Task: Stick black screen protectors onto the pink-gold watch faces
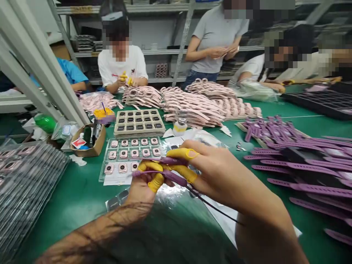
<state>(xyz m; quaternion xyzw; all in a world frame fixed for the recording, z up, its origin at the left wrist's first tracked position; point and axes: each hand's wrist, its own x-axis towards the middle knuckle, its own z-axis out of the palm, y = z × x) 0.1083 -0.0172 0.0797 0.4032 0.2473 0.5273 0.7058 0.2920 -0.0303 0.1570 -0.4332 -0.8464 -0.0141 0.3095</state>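
Purple watch strap (176, 178) is grasped by left hand (143, 187) and right hand (217, 165), seemingly for steadiness, near the clear tray (117, 160); strap pile (316, 187) is laid right of that tray.

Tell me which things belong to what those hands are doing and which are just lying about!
Seems part of it:
purple band, held by left hand and right hand
yellow finger covers, worn
matching purple straps at the right

Probably just lying about:
paper scrap
cardboard box
bottle with yellow contents or label
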